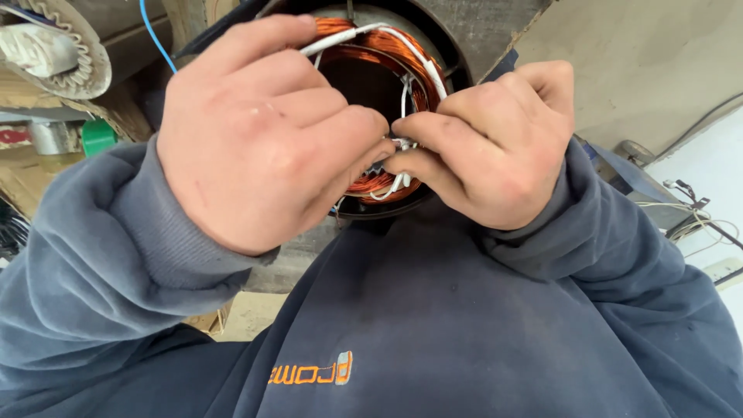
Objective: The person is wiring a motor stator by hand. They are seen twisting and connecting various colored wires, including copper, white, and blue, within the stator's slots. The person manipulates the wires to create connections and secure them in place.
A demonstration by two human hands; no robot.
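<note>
Cluttered workshop backdrop, rough concrete wall (650, 70). Motor stator (445, 58) with copper winding (371, 46) sits close before the chest, within easy reach. Left hand (255, 139) and right hand (495, 143) meet fingertip to fingertip, both pinching thin white lead wires (404, 143) at the winding's lower edge, apparently to steady them.

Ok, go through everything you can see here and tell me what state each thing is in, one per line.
Left hand: fingers curled, pinching the white lead ends.
Right hand: fingers pinched on the same lead ends.
White sleeved leads: curved over the winding, ends meeting between both hands.
Copper winding: coiled inside the dark round stator housing, partly hidden.
</note>
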